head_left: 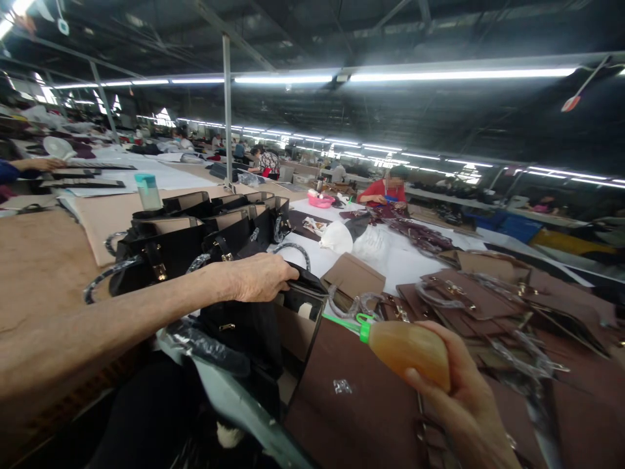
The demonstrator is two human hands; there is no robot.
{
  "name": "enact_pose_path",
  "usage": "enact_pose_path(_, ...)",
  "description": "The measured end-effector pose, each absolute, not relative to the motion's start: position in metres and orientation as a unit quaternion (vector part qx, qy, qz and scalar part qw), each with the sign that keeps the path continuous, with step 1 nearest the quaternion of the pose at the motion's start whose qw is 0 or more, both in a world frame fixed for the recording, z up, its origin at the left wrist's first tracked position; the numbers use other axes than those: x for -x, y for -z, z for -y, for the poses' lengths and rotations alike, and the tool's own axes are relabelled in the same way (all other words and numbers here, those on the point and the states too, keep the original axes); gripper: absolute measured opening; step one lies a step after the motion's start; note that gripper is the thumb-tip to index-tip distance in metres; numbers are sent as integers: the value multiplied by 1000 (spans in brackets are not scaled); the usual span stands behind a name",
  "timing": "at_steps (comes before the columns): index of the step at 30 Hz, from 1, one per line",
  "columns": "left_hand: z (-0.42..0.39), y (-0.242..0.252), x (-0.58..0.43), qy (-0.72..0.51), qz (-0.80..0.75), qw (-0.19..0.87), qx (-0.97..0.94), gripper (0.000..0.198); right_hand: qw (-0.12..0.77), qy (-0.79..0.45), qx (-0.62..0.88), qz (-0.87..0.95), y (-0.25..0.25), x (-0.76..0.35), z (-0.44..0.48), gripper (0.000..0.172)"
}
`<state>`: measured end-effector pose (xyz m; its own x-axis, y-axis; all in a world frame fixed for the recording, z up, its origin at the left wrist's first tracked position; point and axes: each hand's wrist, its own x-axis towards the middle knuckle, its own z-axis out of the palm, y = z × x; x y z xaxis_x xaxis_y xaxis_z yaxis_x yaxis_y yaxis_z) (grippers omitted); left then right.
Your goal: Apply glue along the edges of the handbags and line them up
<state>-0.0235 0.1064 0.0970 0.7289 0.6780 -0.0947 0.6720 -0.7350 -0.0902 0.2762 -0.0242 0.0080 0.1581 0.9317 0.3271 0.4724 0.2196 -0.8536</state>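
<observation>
My left hand (263,277) is closed on the upper edge of a black handbag (241,332), whose beige inside shows at its right. My right hand (463,391) wraps round a squeeze bottle (407,352) of amber liquid with a green cap. The bottle lies tilted on its side, and its thin green nozzle points left toward the bag's opening. Below the bottle is a brown leather panel (351,391) with a small piece of clear plastic on it. Several black handbags (161,254) with plastic-wrapped handles stand beyond my left arm.
Brown handbags (488,299) with wrapped handles are piled on the right. A bottle with a teal lid (147,191) stands behind the black bags. Across the table, a person in red (381,192) works near a pink basket (321,199). Another person's hand (46,164) shows at far left.
</observation>
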Motion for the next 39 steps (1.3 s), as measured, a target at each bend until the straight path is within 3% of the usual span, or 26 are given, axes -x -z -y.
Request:
enact_pose_path(22, -95, -90, 22, -59, 393, 14, 918, 13, 524, -208, 601, 566, -16, -261, 23, 51)
enact_pose_path(39, -94, -84, 23, -72, 388, 11, 919, 14, 457, -184, 591, 639, 2, -268, 22, 53)
